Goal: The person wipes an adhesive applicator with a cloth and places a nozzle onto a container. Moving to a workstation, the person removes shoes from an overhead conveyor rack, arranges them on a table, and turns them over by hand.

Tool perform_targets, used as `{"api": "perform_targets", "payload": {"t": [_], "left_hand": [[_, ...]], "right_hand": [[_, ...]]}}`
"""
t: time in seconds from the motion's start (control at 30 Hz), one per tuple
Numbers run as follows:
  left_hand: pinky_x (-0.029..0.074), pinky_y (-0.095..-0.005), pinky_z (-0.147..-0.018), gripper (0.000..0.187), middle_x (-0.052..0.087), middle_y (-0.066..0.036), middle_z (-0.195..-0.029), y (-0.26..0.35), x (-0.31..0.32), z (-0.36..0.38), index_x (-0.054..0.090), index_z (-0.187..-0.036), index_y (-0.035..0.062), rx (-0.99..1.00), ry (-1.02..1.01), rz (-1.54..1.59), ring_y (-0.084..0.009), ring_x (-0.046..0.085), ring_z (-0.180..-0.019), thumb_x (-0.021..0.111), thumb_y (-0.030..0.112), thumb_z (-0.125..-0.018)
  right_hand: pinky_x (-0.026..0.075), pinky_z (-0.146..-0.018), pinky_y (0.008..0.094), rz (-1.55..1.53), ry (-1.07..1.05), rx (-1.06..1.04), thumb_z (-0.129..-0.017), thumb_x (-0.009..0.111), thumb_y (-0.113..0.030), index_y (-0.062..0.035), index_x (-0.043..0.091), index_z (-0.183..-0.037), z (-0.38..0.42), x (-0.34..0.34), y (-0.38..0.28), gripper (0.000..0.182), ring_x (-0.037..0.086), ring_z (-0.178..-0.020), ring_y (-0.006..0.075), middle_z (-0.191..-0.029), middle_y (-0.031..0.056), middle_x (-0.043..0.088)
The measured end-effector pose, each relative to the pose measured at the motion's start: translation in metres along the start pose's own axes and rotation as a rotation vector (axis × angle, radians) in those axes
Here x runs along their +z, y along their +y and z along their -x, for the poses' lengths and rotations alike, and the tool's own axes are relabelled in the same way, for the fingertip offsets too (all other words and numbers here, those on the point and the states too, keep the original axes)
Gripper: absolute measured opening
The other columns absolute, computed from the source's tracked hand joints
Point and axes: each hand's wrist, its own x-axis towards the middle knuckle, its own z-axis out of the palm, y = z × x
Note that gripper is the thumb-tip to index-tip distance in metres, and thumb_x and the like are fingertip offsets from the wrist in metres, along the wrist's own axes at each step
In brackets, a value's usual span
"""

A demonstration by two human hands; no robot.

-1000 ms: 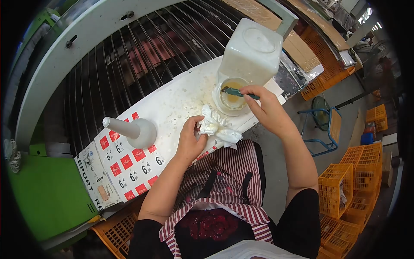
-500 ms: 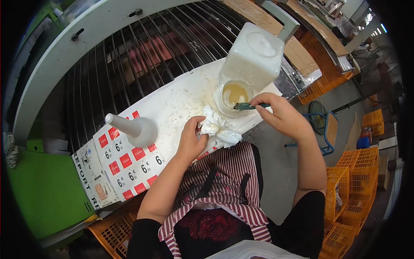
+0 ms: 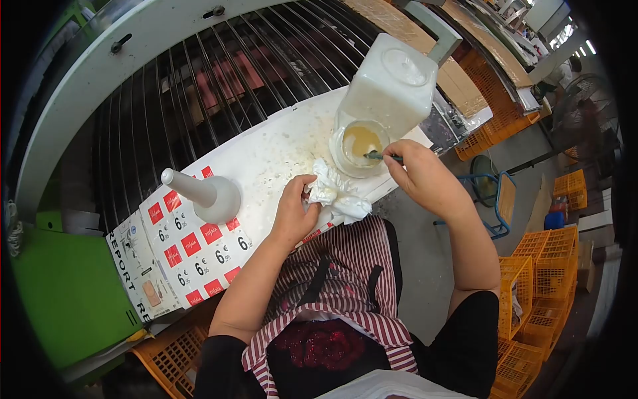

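My right hand [image 3: 423, 174] pinches a dark green brush-like tool [image 3: 376, 155], whose tip is over the mouth of a round container [image 3: 340, 161] with yellowish liquid [image 3: 361, 141] inside. My left hand [image 3: 296, 213] grips the left side of a crumpled white cloth [image 3: 334, 194], which lies at the near edge of the white board [image 3: 279, 143]. Behind the container leans a large whitish plastic jug [image 3: 392, 80]. A grey-white bottle with a long neck [image 3: 218, 199] stands on the printed price sheet [image 3: 199, 239] to the left.
Dark metal bars [image 3: 226, 73] run behind the board under a curved grey frame [image 3: 86, 80]. A green panel [image 3: 66, 292] is at the left. Orange crates [image 3: 555, 266] are stacked at the right, near a blue-framed stool [image 3: 505, 199].
My right hand has moved slightly left and closer to the container, and the tool's tip sits a little higher over the liquid. My left hand still holds the cloth.
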Motion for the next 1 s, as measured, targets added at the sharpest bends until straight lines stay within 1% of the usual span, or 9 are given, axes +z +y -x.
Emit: {"api": "perform_targets", "payload": {"t": [0.13, 0.33, 0.4, 0.63, 0.7, 0.73, 0.8, 0.93, 1.0], "left_hand": [[0.046, -0.0340, -0.079, 0.045, 0.053, -0.016, -0.102, -0.005, 0.002, 0.000, 0.048, -0.115, 0.0022, 0.001, 0.001, 0.016, -0.0282, 0.054, -0.089, 0.061, -0.001, -0.072], [0.046, -0.0338, -0.079, 0.045, 0.053, -0.017, -0.103, -0.009, 0.003, 0.001, 0.048, -0.115, 0.0024, 0.008, 0.009, 0.025, -0.0281, 0.054, -0.089, 0.061, -0.001, -0.072], [0.046, -0.0338, -0.079, 0.045, 0.053, -0.017, -0.103, -0.007, 0.003, 0.001, 0.048, -0.115, 0.0024, 0.010, 0.010, 0.025, -0.0281, 0.054, -0.089, 0.061, -0.001, -0.072], [0.046, -0.0342, -0.079, 0.045, 0.053, -0.017, -0.104, 0.001, 0.000, 0.000, 0.048, -0.115, 0.0030, 0.002, 0.002, -0.001, -0.0285, 0.054, -0.090, 0.061, -0.001, -0.072], [0.046, -0.0343, -0.079, 0.045, 0.053, -0.017, -0.104, 0.001, -0.001, 0.001, 0.048, -0.115, 0.0031, 0.005, 0.003, 0.002, -0.0285, 0.054, -0.090, 0.061, -0.001, -0.073], [0.046, -0.0344, -0.079, 0.044, 0.053, -0.017, -0.103, 0.002, -0.001, 0.000, 0.048, -0.115, 0.0030, 0.004, 0.002, 0.001, -0.0286, 0.054, -0.090, 0.061, 0.000, -0.073], [0.046, -0.0346, -0.079, 0.044, 0.054, -0.017, -0.103, 0.002, -0.001, 0.000, 0.048, -0.114, 0.0030, 0.003, 0.006, 0.002, -0.0287, 0.054, -0.090, 0.061, 0.000, -0.073], [0.045, -0.0348, -0.079, 0.043, 0.054, -0.017, -0.101, 0.001, -0.001, 0.001, 0.048, -0.114, 0.0031, 0.020, 0.012, 0.004, -0.0290, 0.054, -0.090, 0.061, 0.000, -0.072], [0.045, -0.0349, -0.079, 0.043, 0.054, -0.016, -0.100, 0.002, -0.001, 0.001, 0.048, -0.114, 0.0032, 0.013, 0.010, 0.001, -0.0292, 0.054, -0.090, 0.061, 0.000, -0.072]], "right_hand": [[0.048, -0.077, 0.0362, -0.060, -0.053, 0.036, -0.089, 0.053, -0.012, 0.0054, 0.059, -0.097, 0.001, -0.007, -0.009, 0.021, 0.060, -0.084, 0.0337, -0.093, 0.0204, 0.061], [0.048, -0.077, 0.0372, -0.070, 0.109, 0.007, -0.089, 0.053, -0.012, 0.0058, 0.058, -0.097, -0.011, 0.004, 0.006, 0.021, 0.060, -0.085, 0.0345, -0.092, 0.0212, 0.062], [0.048, -0.077, 0.0370, -0.002, 0.021, 0.022, -0.089, 0.053, -0.012, 0.0063, 0.059, -0.097, -0.013, 0.010, 0.008, 0.021, 0.060, -0.085, 0.0352, -0.091, 0.0216, 0.062], [0.048, -0.076, 0.0364, -0.064, -0.030, 0.049, -0.088, 0.054, -0.012, 0.0068, 0.059, -0.099, -0.009, -0.006, -0.004, 0.022, 0.061, -0.082, 0.0349, -0.088, 0.0219, 0.062], [0.049, -0.074, 0.0332, -0.123, -0.056, 0.147, -0.089, 0.054, -0.014, 0.0071, 0.059, -0.099, -0.008, -0.010, -0.007, 0.023, 0.063, -0.079, 0.0274, -0.086, 0.0195, 0.063], [0.049, -0.074, 0.0332, -0.122, -0.057, 0.145, -0.089, 0.054, -0.014, 0.0071, 0.059, -0.099, -0.008, -0.010, -0.004, 0.023, 0.063, -0.079, 0.0274, -0.086, 0.0195, 0.063], [0.049, -0.074, 0.0287, -0.293, -0.067, 0.257, -0.093, 0.052, -0.017, 0.0078, 0.058, -0.099, -0.007, -0.008, 0.007, 0.027, 0.064, -0.079, 0.0183, -0.086, 0.0157, 0.065], [0.050, -0.076, 0.0268, -0.520, 0.037, 0.358, -0.096, 0.049, -0.021, 0.0081, 0.057, -0.101, 0.000, 0.000, 0.027, 0.030, 0.064, -0.081, 0.0149, -0.090, 0.0136, 0.066], [0.051, -0.076, 0.0272, -0.776, 0.084, 0.370, -0.096, 0.047, -0.022, 0.0079, 0.055, -0.103, 0.005, 0.008, 0.043, 0.032, 0.064, -0.082, 0.0162, -0.092, 0.0138, 0.065]]}}
